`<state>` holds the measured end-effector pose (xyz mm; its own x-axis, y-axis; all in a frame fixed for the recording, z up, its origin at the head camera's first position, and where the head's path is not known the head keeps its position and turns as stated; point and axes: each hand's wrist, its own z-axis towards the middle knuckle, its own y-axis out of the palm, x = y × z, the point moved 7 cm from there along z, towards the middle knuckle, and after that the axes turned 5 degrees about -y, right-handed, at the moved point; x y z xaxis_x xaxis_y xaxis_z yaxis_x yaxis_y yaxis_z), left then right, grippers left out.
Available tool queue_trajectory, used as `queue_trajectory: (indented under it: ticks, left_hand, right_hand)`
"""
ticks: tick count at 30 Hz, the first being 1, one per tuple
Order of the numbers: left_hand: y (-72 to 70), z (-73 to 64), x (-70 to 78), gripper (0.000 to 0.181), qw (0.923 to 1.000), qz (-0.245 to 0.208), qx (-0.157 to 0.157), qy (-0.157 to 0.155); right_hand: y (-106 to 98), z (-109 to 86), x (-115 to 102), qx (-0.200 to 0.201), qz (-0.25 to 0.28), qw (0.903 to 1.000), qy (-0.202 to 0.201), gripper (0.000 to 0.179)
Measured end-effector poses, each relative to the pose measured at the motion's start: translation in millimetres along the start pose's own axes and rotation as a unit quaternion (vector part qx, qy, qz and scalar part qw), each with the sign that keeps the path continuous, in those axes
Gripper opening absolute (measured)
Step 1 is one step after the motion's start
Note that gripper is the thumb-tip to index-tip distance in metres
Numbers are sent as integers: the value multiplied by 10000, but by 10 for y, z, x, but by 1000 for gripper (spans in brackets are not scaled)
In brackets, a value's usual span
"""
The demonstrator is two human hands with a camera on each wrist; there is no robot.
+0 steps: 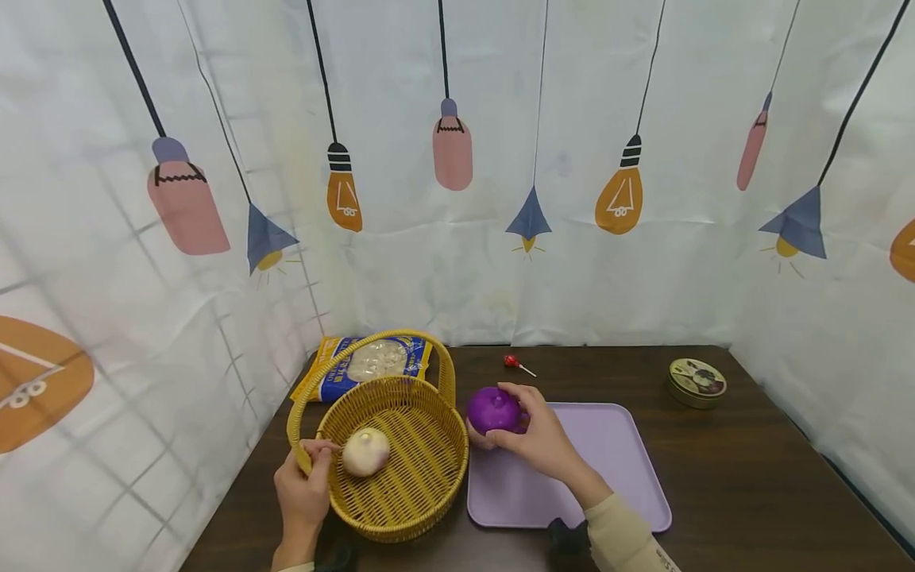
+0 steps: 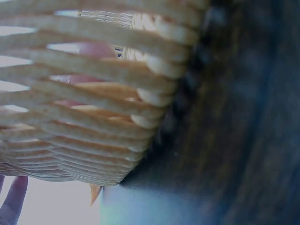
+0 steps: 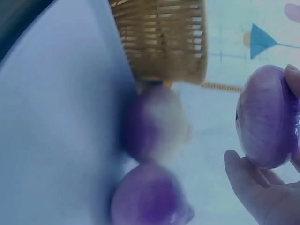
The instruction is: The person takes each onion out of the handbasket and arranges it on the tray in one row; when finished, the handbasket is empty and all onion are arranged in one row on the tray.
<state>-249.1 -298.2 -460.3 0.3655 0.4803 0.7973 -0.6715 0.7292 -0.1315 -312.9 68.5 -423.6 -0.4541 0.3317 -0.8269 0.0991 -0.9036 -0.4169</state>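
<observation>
My left hand (image 1: 303,485) grips the yellow wicker basket (image 1: 396,531) at its left side, where the arched handle meets the rim. Inside the basket lies a whitish onion (image 1: 366,451) tinged purple. A purple onion (image 1: 493,410) is in my right hand (image 1: 539,437), held between thumb and fingers above the left edge of the lilac tray (image 1: 608,469). The right wrist view shows the held onion raised off the tray, with a purple-and-white onion (image 3: 164,124) and another purple onion (image 3: 150,197) sitting side by side on the tray. Basket weave fills much of the left wrist view.
Behind the basket lies a blue and yellow food packet (image 1: 379,361). A red lollipop (image 1: 511,361) is near the table's back edge, and a round tin (image 1: 696,383) stands at the back right. Printed white curtains (image 1: 457,262) enclose the dark wooden table (image 1: 772,492).
</observation>
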Motion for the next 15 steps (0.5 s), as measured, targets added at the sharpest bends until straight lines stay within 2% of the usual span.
queue_trajectory:
  ticks: [6,15]
  left_hand:
    - [-6,-2,-38,31,10000,37,-2,-75]
    - [7,9,-41,32,9999,107,-6,-111]
  right_hand:
    - [-170,-80,166,276,5,9995,179,72]
    - [-424,-201,277,562,-345,9978,100,73]
